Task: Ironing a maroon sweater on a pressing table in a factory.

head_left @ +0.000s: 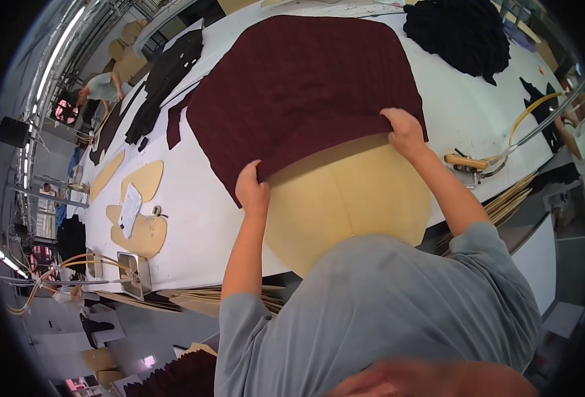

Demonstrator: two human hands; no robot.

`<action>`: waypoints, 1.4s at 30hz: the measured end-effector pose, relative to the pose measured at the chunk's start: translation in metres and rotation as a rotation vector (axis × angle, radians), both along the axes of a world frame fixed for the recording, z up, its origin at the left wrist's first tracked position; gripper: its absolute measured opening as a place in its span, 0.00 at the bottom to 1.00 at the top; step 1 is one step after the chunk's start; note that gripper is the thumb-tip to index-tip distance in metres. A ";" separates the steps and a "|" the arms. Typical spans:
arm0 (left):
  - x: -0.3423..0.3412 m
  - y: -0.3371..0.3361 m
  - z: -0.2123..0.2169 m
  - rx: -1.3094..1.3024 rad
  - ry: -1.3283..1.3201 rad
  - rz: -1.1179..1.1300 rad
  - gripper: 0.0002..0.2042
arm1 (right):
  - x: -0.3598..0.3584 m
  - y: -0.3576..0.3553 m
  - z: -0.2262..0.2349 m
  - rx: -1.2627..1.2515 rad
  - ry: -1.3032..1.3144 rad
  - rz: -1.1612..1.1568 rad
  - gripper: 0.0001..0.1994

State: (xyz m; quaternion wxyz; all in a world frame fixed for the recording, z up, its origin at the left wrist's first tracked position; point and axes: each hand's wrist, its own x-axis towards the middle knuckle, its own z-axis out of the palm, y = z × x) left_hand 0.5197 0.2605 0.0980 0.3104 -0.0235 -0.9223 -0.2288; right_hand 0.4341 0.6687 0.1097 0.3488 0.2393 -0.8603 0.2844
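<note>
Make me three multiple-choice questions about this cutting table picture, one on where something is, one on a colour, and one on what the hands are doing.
1. Where does the tan pattern board lie?
A. Partly under the knit panel
B. On the floor
C. On top of the black pile

2. What colour is the knit panel?
A. White
B. Dark maroon
C. Yellow

3. What state are the hands in?
A. Both empty, off the table
B. One holds scissors
C. Both grip the panel's near edge

Answers:
1 A, the board's far part is covered by the panel on the white table.
2 B, it is deep wine red, unlike the black pile.
3 C, the left hand and right hand each pinch the hem.
</note>
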 end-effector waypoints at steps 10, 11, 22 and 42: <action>0.201 0.012 -0.137 0.278 -1.390 -0.390 0.26 | 0.189 0.057 -0.100 0.525 -1.197 0.276 0.19; 0.164 0.004 -0.092 0.297 -1.475 -0.576 0.23 | 0.163 0.053 -0.035 0.355 -1.449 0.234 0.19; -0.039 -0.007 0.316 -0.181 -0.266 0.129 0.28 | -0.046 0.004 0.295 0.394 -0.166 -0.095 0.16; -0.055 0.014 0.359 -0.046 -0.168 -0.261 0.24 | -0.034 -0.079 0.357 0.286 -0.213 0.342 0.24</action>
